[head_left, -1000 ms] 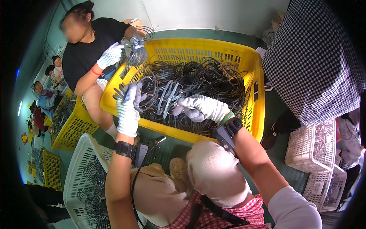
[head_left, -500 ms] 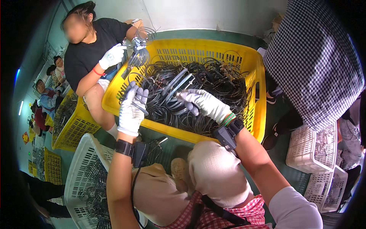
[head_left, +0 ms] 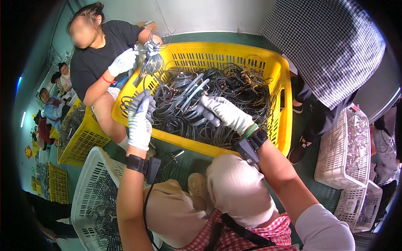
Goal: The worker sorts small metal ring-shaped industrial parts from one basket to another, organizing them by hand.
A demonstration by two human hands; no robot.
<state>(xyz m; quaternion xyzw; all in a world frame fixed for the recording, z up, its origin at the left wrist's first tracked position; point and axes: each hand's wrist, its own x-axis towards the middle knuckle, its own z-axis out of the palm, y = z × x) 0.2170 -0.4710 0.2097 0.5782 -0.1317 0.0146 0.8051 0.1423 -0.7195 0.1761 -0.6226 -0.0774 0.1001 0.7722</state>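
Observation:
My left hand (head_left: 141, 121), in a white glove with grey fingertips, is closed on a coiled cable. Thin dark loops of this coiled cable (head_left: 127, 103) stick out to the left of the fingers, above the near left wall of the yellow basket. My right hand (head_left: 228, 115), gloved alike, hangs over the middle of the basket. Its thumb and fingers are pressed together; what is between them, if anything, I cannot make out. Beneath both hands lies a heap of dark cable coils (head_left: 238, 94), with pale grey cable strands (head_left: 194, 91) standing out on top.
The yellow basket (head_left: 201, 146) stands before my knees. Across it at the left, a co-worker (head_left: 109, 50) in white gloves holds a grey cable coil (head_left: 153, 62). A white basket (head_left: 86, 188) of coils stands at my left. A person in checkered cloth (head_left: 331, 46) and white crates (head_left: 335, 163) are at the right.
My left hand has turned, and the cable loops now show to its left. My right hand has shifted slightly. The person in checkered cloth has moved left.

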